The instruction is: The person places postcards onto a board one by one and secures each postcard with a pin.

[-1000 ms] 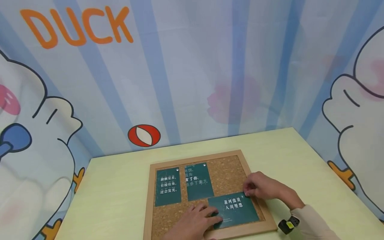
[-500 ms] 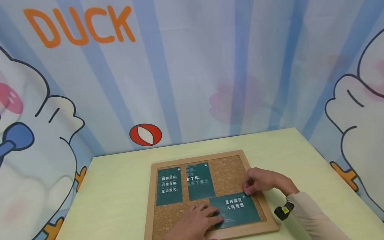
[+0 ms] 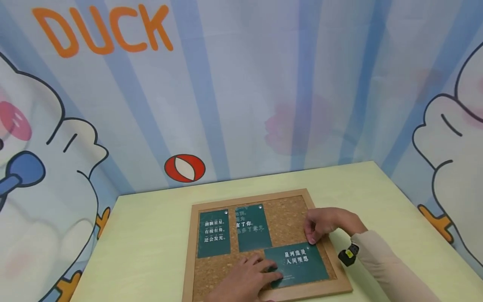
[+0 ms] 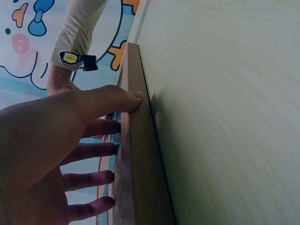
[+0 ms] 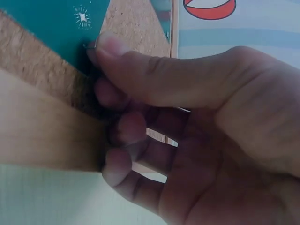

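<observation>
A corkboard (image 3: 288,222) with a wooden frame lies on the table. A dark green card (image 3: 302,270) with white characters is at its lower right. My left hand (image 3: 245,279) lies with spread fingers, index fingertip on the card's left part; in the left wrist view its thumb rests on the frame edge (image 4: 143,154). My right hand (image 3: 322,224) is at the card's upper right corner. In the right wrist view, thumb and index finger pinch a tiny thumbtack (image 5: 90,47) at the green card (image 5: 58,28); only a thin glint of it shows, the rest is hidden.
Two other green cards, a left one (image 3: 214,247) and a middle one (image 3: 253,241), are fixed upright on the cork, each with a silver tack at its upper right corner. The pale yellow table (image 3: 147,235) meets a printed curtain (image 3: 241,105) behind.
My right wrist and forearm have swung up and to the left, while the fingertips stay at the card corner. My left hand keeps its place; the whole view has shifted slightly.
</observation>
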The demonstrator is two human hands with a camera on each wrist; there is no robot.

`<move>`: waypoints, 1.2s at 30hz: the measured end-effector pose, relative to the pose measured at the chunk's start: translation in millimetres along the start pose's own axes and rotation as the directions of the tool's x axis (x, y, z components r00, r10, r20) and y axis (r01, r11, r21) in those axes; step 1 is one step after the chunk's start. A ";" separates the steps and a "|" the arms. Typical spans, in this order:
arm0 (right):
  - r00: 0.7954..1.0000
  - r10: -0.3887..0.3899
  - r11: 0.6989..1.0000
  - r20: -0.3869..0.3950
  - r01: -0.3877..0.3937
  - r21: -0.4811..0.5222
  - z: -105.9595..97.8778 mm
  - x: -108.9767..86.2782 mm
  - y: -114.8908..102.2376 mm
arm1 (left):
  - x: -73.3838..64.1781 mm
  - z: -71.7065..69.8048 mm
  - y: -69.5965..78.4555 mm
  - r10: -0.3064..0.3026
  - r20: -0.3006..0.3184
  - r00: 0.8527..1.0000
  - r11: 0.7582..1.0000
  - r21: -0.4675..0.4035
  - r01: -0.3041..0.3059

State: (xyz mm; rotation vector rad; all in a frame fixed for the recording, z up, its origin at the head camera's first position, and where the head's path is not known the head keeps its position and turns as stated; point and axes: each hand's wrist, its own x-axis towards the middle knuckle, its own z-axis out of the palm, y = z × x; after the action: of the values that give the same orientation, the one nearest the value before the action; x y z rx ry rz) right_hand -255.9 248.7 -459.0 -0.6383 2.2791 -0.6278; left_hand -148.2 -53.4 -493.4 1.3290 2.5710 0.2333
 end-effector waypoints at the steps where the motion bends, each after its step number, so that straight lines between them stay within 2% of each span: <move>1: 1.000 -0.008 1.000 0.001 0.008 0.000 0.1 -0.6 0.6 | 0.4 0.5 0.0 0.001 -0.001 1.000 1.000 0.000 -0.001; 9: 0.999 -0.039 0.999 -0.006 0.039 0.017 1.8 -1.3 1.9 | 0.3 3.1 -2.1 0.007 -0.014 1.000 1.000 -0.001 -0.007; 16: 0.999 -0.034 0.999 -0.028 0.032 -0.038 3.1 -1.3 2.2 | 1.6 2.8 -1.5 0.014 -0.027 1.000 1.000 0.011 -0.013; 29: 0.997 0.049 0.996 -0.062 -0.054 -0.066 6.5 -1.5 -7.9 | -0.2 2.2 0.0 0.027 -0.052 0.998 0.999 0.023 -0.025; 36: 0.996 0.050 0.995 -0.078 -0.057 -0.082 9.6 -5.1 -11.6 | -0.5 2.3 0.3 0.031 -0.047 0.998 0.999 0.026 -0.029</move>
State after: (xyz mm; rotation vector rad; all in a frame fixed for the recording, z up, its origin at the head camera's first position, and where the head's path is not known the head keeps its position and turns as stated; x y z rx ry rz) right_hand -242.6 240.4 -456.0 -0.6006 2.3956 -0.5407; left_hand -147.1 -53.5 -495.5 1.3880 2.6023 0.2415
